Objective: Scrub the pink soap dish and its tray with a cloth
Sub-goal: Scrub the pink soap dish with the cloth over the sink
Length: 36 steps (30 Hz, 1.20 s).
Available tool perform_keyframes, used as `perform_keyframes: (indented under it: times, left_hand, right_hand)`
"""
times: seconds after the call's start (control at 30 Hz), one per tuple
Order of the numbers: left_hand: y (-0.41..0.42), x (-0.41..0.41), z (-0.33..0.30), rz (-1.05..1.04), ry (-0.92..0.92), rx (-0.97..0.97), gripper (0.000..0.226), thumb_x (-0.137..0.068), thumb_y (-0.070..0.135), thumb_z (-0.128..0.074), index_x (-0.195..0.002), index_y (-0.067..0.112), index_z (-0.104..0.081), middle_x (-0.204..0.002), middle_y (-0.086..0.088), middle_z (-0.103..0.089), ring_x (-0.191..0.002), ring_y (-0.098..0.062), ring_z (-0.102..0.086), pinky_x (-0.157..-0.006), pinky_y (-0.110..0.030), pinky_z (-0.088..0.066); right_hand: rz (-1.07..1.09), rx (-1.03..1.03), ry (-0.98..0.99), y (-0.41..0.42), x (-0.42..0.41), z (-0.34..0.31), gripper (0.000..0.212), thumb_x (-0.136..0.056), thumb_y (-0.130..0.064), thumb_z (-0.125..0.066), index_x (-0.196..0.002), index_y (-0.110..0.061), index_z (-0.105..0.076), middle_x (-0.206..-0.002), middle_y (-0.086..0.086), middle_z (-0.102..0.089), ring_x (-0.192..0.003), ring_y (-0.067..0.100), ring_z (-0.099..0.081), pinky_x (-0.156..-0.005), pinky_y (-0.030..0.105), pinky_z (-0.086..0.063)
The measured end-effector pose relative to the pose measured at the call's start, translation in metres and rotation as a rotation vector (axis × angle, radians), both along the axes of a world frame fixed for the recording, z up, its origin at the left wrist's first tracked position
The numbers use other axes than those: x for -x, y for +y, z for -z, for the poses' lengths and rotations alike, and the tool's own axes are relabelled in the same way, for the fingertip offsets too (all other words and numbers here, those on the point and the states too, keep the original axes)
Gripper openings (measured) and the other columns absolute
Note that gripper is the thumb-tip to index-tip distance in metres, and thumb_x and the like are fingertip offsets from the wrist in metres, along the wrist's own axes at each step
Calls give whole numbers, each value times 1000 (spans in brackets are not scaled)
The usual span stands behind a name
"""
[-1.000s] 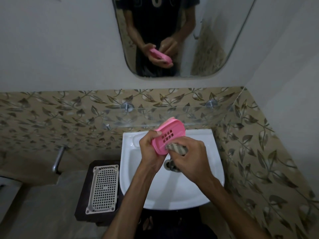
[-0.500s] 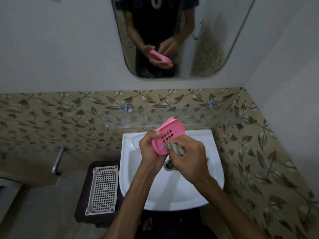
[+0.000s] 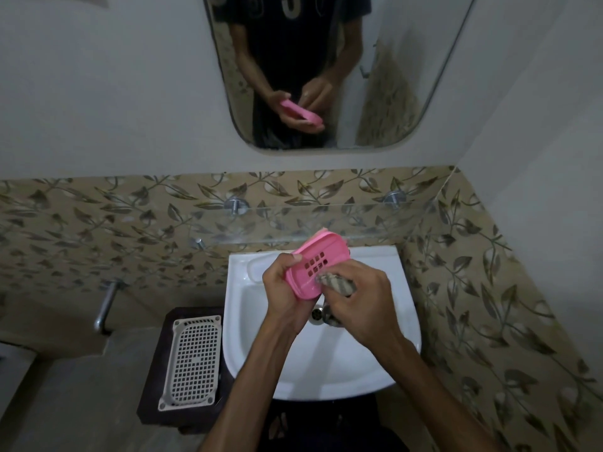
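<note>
My left hand [image 3: 283, 288] grips the pink soap dish [image 3: 318, 262] by its near left edge and holds it tilted above the white basin [image 3: 261, 353]. The dish shows a flat face with a block of small slots, and a second pink layer peeks out behind its top edge. My right hand [image 3: 360, 305] is closed on a bunched grey-striped cloth [image 3: 337, 285], which presses against the dish's lower right part. Most of the cloth is hidden inside my fist.
A white plastic grid tray [image 3: 192, 360] lies on a dark stand left of the basin. A glass shelf [image 3: 326, 223] juts out just behind the dish, under a wall mirror [image 3: 391, 76]. A metal tap [image 3: 106, 308] sticks out at the left. Tiled walls close in on the right.
The cloth hand has shifted slightly along the lower part of the dish. The dish stays tilted over the basin in the same grip.
</note>
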<state>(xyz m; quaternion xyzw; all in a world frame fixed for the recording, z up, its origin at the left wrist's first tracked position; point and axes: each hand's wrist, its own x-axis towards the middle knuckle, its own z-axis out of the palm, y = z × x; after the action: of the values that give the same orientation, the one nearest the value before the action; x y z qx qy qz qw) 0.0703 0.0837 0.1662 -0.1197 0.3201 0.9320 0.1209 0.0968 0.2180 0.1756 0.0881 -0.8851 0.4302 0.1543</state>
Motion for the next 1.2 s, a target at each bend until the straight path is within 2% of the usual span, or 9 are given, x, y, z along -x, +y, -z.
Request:
perform_keyframes:
  times: [0.1,0.2,0.3,0.6,0.77,0.87,1.0,1.1,1.2]
  left_hand:
    - [3,-1,0,-2,-13,0,39,-67,26,-65,-97,10,-84,-96,-17,-74,-84,-28,-69,-77,-38,-50]
    - [3,0,2,-27,-46,-10,35,-58,27,-70,-86,10,-83,-89,-15,-72,-76,-26,-68,-70,-35,-50]
    - [7,-2,3,-44,-77,-3,32,-66,23,-63,-86,8,-83,-91,-17,-72,-78,-28,-66,-72,-37,-49]
    - [6,-2,7,-77,-84,37,26,-69,20,-57,-77,10,-80,-84,-14,-72,-76,-27,-65,-66,-34,-50]
    - [5,-1,9,-65,-67,61,30,-70,20,-57,-86,8,-80,-88,-16,-71,-78,-27,-65,-67,-35,-48]
    - [3,-2,9,-54,-51,80,33,-69,19,-56,-90,5,-77,-86,-17,-71,-77,-28,-65,-65,-34,-51]
    - [2,-3,8,-54,-49,103,37,-69,18,-56,-98,2,-72,-89,-18,-70,-79,-29,-62,-66,-35,-48]
    - [-1,-4,8,-34,-47,117,44,-65,19,-59,-104,1,-72,-86,-17,-70,-77,-27,-65,-62,-31,-53]
    - [1,-5,10,-28,-38,143,48,-66,19,-58,-109,1,-70,-89,-17,-71,-79,-26,-65,-63,-31,-53]
  right_hand:
    - [120,34,12,4,1,2,3,-86,-8,-81,-88,-8,-78,-81,5,-73,-70,21,-68,-65,43,-59]
    - [-29,5,1,-2,-8,1,6,-84,-8,-81,-88,-11,-80,-82,1,-76,-70,17,-69,-66,41,-60]
    - [86,70,-2,0,-6,3,4,-87,-11,-80,-84,-10,-77,-76,1,-73,-64,17,-68,-62,42,-60]
    - [-21,63,-42,1,-9,5,7,-84,-15,-76,-89,-14,-81,-79,-3,-76,-66,10,-69,-63,34,-60]
    - [17,35,-29,6,-1,3,5,-85,-7,-81,-89,-10,-81,-80,0,-77,-66,11,-68,-64,36,-59]
    - [-128,-10,-77,3,-5,1,15,-80,-6,-81,-92,-14,-83,-85,-4,-78,-72,9,-70,-69,34,-61]
    - [2,14,-52,5,0,4,7,-83,-6,-79,-88,-11,-81,-80,0,-76,-67,16,-69,-65,40,-60]
    - [-113,21,-115,0,-5,4,11,-80,-9,-79,-87,-17,-81,-79,-5,-77,-69,11,-70,-66,38,-59]
    - [11,59,-98,2,-3,10,5,-83,-10,-79,-83,-15,-80,-72,-3,-74,-62,12,-67,-62,41,-58]
